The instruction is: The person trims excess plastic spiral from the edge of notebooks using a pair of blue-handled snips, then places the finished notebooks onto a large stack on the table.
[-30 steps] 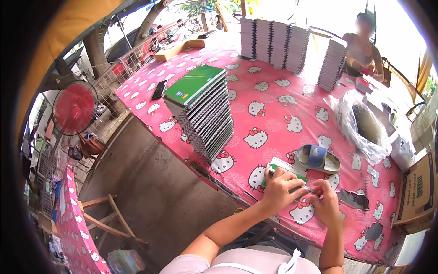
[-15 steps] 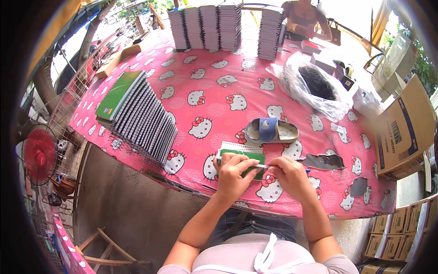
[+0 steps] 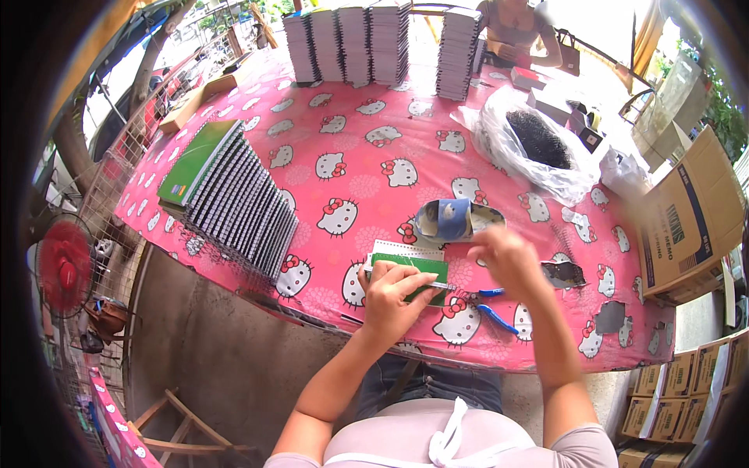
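Note:
A green-covered notebook (image 3: 425, 269) lies near the table's front edge, a punched white sheet (image 3: 409, 249) showing behind it. My left hand (image 3: 392, 295) grips it, fingers on top and thumb at the near side. A thin coil of wire (image 3: 462, 292) sticks out past the notebook's right end. My right hand (image 3: 503, 253) is raised to the right of the notebook, smeared by motion; whether it holds anything is unclear. Below it rest blue-handled pliers (image 3: 497, 318), handles apart. Just behind, a blue slipper (image 3: 455, 219) sits on the table, partly covered by the right hand.
A tall stack of spiral notebooks (image 3: 242, 207) leans at the left. More stacks (image 3: 351, 47) stand at the far edge, near a seated person (image 3: 519, 35). A plastic bag of black coils (image 3: 538, 140) lies far right, beside a cardboard box (image 3: 686, 222). The pink tablecloth (image 3: 359, 168) has torn patches.
My right hand has left the notebook's right end and lifted up and right, uncovering the pliers and coil end. My left hand stays on the notebook.

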### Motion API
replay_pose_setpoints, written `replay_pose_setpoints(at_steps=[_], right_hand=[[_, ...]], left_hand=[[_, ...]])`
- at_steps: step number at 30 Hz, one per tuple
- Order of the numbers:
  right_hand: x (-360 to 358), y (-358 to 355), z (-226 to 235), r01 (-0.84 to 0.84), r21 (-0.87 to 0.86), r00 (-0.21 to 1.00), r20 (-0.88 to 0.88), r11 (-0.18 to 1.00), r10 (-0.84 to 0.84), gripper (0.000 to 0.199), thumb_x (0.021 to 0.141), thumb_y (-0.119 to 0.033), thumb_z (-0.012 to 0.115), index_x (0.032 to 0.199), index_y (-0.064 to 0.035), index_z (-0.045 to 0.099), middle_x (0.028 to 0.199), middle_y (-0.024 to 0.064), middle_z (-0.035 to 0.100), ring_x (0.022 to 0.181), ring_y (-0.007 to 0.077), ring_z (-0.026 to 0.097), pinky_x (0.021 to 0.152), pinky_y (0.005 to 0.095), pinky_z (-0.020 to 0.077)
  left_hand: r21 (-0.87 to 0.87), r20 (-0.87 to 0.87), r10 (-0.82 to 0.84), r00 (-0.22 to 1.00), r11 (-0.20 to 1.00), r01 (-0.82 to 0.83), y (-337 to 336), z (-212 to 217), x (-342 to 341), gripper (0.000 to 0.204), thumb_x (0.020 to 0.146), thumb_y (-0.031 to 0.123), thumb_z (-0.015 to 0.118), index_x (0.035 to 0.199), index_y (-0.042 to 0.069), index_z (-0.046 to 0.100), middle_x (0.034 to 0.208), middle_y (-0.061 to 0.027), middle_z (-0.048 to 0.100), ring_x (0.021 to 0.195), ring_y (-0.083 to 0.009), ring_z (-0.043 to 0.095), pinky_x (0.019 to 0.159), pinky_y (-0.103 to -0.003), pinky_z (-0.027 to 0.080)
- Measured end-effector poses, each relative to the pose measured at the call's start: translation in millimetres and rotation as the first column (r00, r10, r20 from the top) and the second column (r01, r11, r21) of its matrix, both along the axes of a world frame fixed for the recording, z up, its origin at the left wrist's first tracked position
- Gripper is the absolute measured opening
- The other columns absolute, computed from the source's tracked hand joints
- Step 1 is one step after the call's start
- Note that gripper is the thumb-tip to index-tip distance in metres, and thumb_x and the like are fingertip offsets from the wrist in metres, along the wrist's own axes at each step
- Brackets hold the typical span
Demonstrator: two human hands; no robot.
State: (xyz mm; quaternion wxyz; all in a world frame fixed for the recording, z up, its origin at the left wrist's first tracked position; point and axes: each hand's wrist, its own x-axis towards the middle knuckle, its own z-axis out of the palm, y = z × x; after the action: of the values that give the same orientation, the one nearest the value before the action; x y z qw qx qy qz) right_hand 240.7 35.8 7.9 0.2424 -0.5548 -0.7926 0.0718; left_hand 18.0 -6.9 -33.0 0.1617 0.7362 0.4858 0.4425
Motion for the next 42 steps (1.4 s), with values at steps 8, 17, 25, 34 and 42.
replay_pose_setpoints(at_steps=[8, 17, 25, 34, 42], right_hand=[[24.6, 39.6, -27.3, 0.048, -0.065, 0.990, 0.137, 0.997, -0.039, 0.040, 0.071, -0.015, 0.073, 0.105, -0.0028, 0.055, 0.089, 0.0159, 0.065, 0.082, 0.0310, 0.066, 0.073, 0.0392, 0.0532], [49.9, 1.0, -33.2, -0.353, -0.171, 0.724, -0.673, 0.920, 0.153, 0.053, 0.069, -0.008, 0.082, 0.116, 0.0013, 0.059, 0.099, 0.0079, 0.067, 0.092, 0.0104, 0.059, 0.089, 0.0305, 0.0473], [41.7, 14.3, -24.5, -0.426, 0.084, 0.893, -0.120, 0.901, 0.434, 0.042, 0.067, -0.007, 0.075, 0.107, -0.0070, 0.064, 0.087, 0.0077, 0.068, 0.075, 0.0260, 0.064, 0.073, 0.0307, 0.0507], [10.9, 31.7, -29.1, -0.130, -0.129, 0.964, -0.247, 0.983, 0.096, 0.042, 0.065, -0.002, 0.077, 0.103, -0.0053, 0.059, 0.087, 0.0059, 0.066, 0.079, 0.0148, 0.063, 0.070, 0.0291, 0.0496], [-11.4, 28.9, -12.1, -0.485, -0.284, 0.599, -0.797, 0.827, 0.077, 0.043, 0.060, -0.004, 0.077, 0.098, -0.0023, 0.056, 0.082, 0.0090, 0.063, 0.078, 0.0152, 0.061, 0.071, 0.0327, 0.0494]], left_hand=[[0.040, -0.047, -0.028, 0.999, 0.999, 0.030, 10.7, 9.6, 0.3, 0.027, 0.061, 0.018, 0.085, 0.084, 0.013, 0.072, 0.083, 0.0022, 0.068, 0.087, -0.0177, 0.055, 0.082, -0.035, 0.034], [-0.140, 0.017, -0.118, 0.993, 0.983, 0.119, 13.2, 5.0, -4.8, 0.022, 0.064, 0.026, 0.082, 0.078, 0.014, 0.071, 0.082, 0.0040, 0.067, 0.093, -0.0173, 0.055, 0.094, -0.045, 0.029], [-0.119, 0.000, -0.130, 0.992, 0.984, 0.129, 15.0, 20.5, -0.7, 0.042, 0.062, 0.018, 0.084, 0.101, 0.011, 0.070, 0.085, -0.0031, 0.068, 0.090, -0.0196, 0.058, 0.084, -0.037, 0.041], [0.002, 0.062, -0.074, 0.995, 0.997, 0.074, 21.9, 17.5, -23.3, 0.044, 0.063, 0.014, 0.086, 0.102, 0.007, 0.067, 0.124, -0.0151, 0.054, 0.110, -0.0310, 0.058, 0.091, -0.039, 0.050], [-0.243, 0.710, 0.010, 0.704, 0.942, 0.232, 23.6, -22.8, -44.8, 0.035, 0.081, -0.006, 0.069, 0.114, 0.001, 0.060, 0.103, -0.0058, 0.067, 0.095, -0.0124, 0.063, 0.084, -0.026, 0.052]])
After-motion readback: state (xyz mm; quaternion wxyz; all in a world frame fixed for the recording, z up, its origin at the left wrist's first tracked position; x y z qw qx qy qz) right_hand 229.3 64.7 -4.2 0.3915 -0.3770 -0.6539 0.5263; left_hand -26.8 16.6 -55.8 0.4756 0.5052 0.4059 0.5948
